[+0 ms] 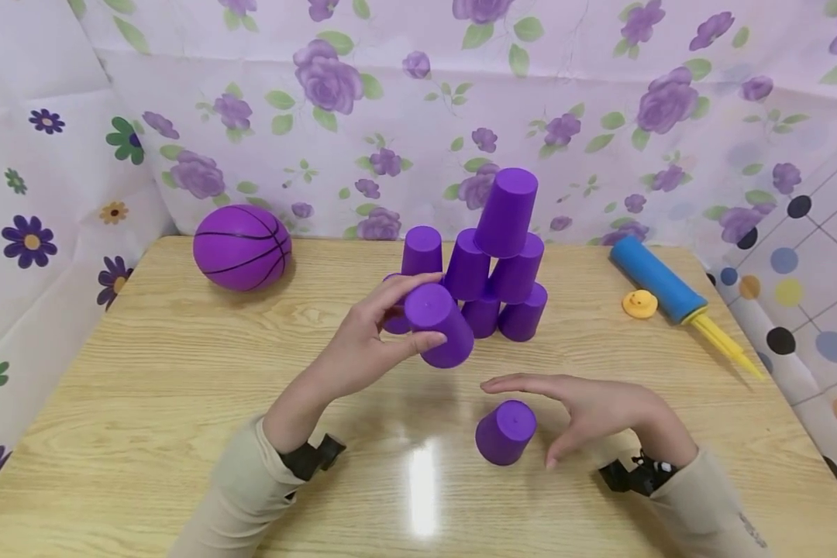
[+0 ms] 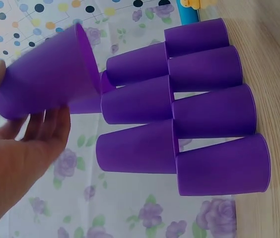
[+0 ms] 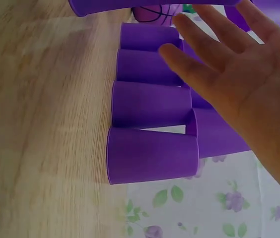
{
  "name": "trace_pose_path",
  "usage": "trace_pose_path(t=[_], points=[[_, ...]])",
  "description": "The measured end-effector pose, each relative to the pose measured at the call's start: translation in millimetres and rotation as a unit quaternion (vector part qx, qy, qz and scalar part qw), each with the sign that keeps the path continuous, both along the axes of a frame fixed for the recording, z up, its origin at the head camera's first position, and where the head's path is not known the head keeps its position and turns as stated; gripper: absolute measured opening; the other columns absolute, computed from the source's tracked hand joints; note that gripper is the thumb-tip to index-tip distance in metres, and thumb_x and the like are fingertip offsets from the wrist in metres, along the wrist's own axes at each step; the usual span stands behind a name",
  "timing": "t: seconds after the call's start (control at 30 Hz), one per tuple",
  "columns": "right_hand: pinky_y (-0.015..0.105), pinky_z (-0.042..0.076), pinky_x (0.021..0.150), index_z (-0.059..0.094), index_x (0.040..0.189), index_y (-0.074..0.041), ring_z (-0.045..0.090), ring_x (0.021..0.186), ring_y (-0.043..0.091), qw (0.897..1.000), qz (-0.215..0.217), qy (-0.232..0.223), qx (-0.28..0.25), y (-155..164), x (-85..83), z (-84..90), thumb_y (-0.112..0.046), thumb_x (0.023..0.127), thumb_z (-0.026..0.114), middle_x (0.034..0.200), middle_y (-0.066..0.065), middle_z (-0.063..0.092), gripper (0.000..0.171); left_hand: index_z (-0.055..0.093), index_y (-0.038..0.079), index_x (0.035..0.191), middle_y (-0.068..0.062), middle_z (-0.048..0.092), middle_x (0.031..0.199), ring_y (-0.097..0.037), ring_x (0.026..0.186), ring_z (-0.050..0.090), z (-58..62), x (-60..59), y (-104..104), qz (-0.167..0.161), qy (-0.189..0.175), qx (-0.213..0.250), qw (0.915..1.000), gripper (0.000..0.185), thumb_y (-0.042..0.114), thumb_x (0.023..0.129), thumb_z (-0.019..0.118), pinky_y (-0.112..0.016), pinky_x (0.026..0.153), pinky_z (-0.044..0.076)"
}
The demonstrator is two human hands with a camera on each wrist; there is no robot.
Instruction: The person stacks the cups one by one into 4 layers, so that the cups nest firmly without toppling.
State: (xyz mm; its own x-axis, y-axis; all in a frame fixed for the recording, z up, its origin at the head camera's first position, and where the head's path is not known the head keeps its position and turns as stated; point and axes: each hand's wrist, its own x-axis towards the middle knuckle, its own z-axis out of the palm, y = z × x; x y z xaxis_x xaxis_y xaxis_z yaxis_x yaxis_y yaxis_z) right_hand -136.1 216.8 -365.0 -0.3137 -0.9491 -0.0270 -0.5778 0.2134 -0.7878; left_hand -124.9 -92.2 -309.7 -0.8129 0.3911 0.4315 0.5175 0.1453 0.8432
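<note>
Purple cups stand mouth-down in a stack (image 1: 523, 314): a bottom row of several, three in a second row, and one top cup (image 1: 507, 213) toward the right. In front of the stack, my left hand (image 1: 359, 345) holds another purple cup (image 1: 446, 333) between thumb and fingers, raised and tilted; it hides part of the lower rows. In the left wrist view, this held cup (image 2: 45, 74) overlaps the top cup. A lone purple cup (image 1: 505, 434) sits mouth-down on the table nearer to me. My right hand (image 1: 603, 403) hovers at its right, fingers extended, apparently not touching it.
On the wooden table (image 1: 146, 426), a purple basketball (image 1: 242, 248) lies back left. At the right are a small yellow rubber duck (image 1: 639, 304) and a blue pump (image 1: 659, 279) with a yellow end. Flowered cloth (image 1: 390, 116) hangs behind the table.
</note>
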Motion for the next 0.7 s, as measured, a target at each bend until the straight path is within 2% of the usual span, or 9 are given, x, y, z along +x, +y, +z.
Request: trace_pose_path(t=[0.1,0.2,0.33,0.43,0.53,0.7], points=[[0.023,0.024,0.112,0.032,0.145,-0.018,0.029,0.137,0.016,1.0,-0.004,-0.008,0.027,-0.1,0.9,0.2,-0.02,0.073,0.079,0.149,-0.001,0.034,0.087,0.051,0.012,0.133,-0.003,0.055,0.117,-0.014,0.098,0.056,-0.2,-1.1,0.8,0.034,-0.005,0.021,0.9992,0.061,0.005,0.077,0.075,-0.03,0.082,0.052],[0.028,0.031,0.11,0.038,0.142,-0.017,0.038,0.133,0.016,1.0,0.007,-0.017,0.026,-1.3,-0.1,-0.5,-0.015,0.077,0.077,0.143,0.0,0.042,0.076,0.054,0.009,0.13,-0.004,0.057,0.117,-0.015,0.098,0.058,0.1,-2.0,1.1,0.067,-0.016,0.053,0.9962,0.062,0.003,0.073,0.078,-0.031,0.083,0.052],[0.03,0.04,0.103,0.045,0.136,-0.017,0.049,0.121,0.014,0.999,0.017,-0.029,0.019,-3.3,-0.2,-4.0,-0.013,0.082,0.072,0.133,0.0,0.053,0.06,0.057,0.005,0.123,-0.003,0.061,0.116,-0.016,0.098,0.059,1.0,-1.9,1.9,0.113,-0.038,0.096,0.9882,0.061,0.002,0.067,0.082,-0.027,0.081,0.052],[0.031,0.045,0.097,0.047,0.132,-0.016,0.054,0.114,0.014,0.999,0.018,-0.043,0.014,-5.2,-0.1,-7.0,-0.016,0.085,0.069,0.128,-0.001,0.056,0.052,0.057,0.005,0.118,-0.004,0.062,0.114,-0.017,0.1,0.058,3.3,-3.7,2.7,0.135,-0.047,0.128,0.9815,0.058,0.001,0.066,0.083,-0.026,0.081,0.052],[0.031,0.048,0.095,0.049,0.129,-0.016,0.055,0.112,0.014,0.997,0.012,-0.074,0.011,-6.3,0.1,-8.9,-0.02,0.086,0.068,0.125,-0.001,0.057,0.048,0.054,0.004,0.116,-0.006,0.06,0.114,-0.018,0.101,0.057,7.1,-8.5,4.9,0.146,-0.04,0.158,0.9757,0.055,0.002,0.069,0.081,-0.027,0.084,0.051],[0.032,0.05,0.093,0.052,0.127,-0.015,0.056,0.111,0.014,0.996,0.004,-0.092,0.001,-9.2,0.4,-11.1,-0.023,0.083,0.071,0.122,-0.001,0.059,0.049,0.053,0.002,0.117,-0.009,0.058,0.115,-0.019,0.101,0.057,15.0,-22.4,7.6,0.165,0.002,0.182,0.9693,0.051,0.001,0.072,0.077,-0.031,0.089,0.049]])
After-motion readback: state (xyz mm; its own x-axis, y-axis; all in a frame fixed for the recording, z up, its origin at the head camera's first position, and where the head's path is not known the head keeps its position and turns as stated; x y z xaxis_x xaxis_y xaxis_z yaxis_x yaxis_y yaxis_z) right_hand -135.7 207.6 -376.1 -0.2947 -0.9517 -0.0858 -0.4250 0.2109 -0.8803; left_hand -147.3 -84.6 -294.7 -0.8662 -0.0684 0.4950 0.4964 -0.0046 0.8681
